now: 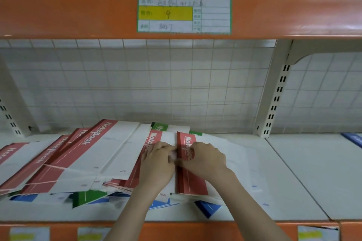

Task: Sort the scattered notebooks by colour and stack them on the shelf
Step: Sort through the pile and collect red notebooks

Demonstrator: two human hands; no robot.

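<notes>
Shelf boards carry the whole jumble, presumably because sorting happens where stacks will stand. Red notebooks fan out left of the fingers, overlapping green and blue notebooks mostly buried beneath, so their count is unclear. Left hand and right hand meet, fingers curled onto one red notebook, likely squaring it. Another blue cover, far right, is cut off. Label writing overhead is unreadable.

Up at twelve o'clock, a price label with a yellow band hangs on the orange upper rail. Behind, a white wire grid. At three o'clock, a cream slotted upright.
</notes>
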